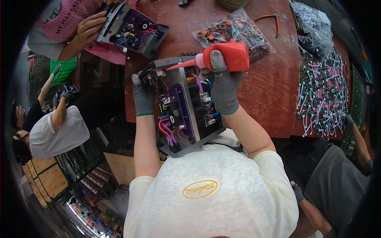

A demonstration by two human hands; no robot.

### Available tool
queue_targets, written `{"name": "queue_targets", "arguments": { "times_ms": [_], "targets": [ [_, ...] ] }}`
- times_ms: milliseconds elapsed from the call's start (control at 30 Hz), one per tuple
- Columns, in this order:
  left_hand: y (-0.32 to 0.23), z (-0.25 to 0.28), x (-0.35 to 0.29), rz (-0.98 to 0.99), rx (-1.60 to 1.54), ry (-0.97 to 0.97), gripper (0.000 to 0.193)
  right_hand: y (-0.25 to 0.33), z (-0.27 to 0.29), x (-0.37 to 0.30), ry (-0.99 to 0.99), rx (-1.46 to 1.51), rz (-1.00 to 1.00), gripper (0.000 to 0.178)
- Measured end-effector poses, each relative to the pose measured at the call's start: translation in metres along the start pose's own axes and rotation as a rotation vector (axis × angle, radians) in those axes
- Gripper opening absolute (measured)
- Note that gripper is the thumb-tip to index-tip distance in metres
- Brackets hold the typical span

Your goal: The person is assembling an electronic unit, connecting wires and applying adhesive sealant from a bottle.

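Observation:
My left hand, in a grey glove, grips the left side of an open electronic device; most of its fingers are hidden behind the casing. Purple circuit boards, a metal divider and red and blue wires show inside the device, which leans tilted against the table edge near my body. In my right hand, also gloved, is a red squeeze bottle lying on its side. Its long red nozzle points left, with the tip at a white connector near the device's far end. Whether tip and connector touch, I cannot tell.
On the reddish table lie a clear bag of orange and black parts, pliers and a pile of small wired boards. Across from me, a person's hand holds a similar device. Other people work at both sides.

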State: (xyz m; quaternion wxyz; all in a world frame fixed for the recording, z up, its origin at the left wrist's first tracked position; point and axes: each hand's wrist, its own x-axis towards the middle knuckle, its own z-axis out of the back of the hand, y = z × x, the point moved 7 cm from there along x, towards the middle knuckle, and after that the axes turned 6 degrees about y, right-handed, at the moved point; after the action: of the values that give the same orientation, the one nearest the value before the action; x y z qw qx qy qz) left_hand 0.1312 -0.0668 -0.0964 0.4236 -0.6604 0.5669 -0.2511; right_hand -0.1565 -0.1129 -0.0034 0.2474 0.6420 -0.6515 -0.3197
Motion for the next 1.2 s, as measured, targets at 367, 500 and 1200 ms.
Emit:
{"name": "queue_targets", "arguments": {
  "times_ms": [367, 500, 1200],
  "targets": [
    [0.002, 0.017, 0.001, 0.015, -0.110, -0.028, 0.047, -0.018, -0.005, -0.001, 0.061, -0.020, 0.016, 0.026],
    [0.002, 0.016, -0.001, 0.006, -0.086, -0.061, 0.047, -0.015, -0.009, -0.001, 0.039, -0.010, 0.016, 0.026],
    [-0.004, 0.000, 0.010, -0.040, -0.014, 0.069, 0.036, 0.085, 0.141, 0.089, 0.345, -0.766, -0.255, 0.035]
  ]
}}
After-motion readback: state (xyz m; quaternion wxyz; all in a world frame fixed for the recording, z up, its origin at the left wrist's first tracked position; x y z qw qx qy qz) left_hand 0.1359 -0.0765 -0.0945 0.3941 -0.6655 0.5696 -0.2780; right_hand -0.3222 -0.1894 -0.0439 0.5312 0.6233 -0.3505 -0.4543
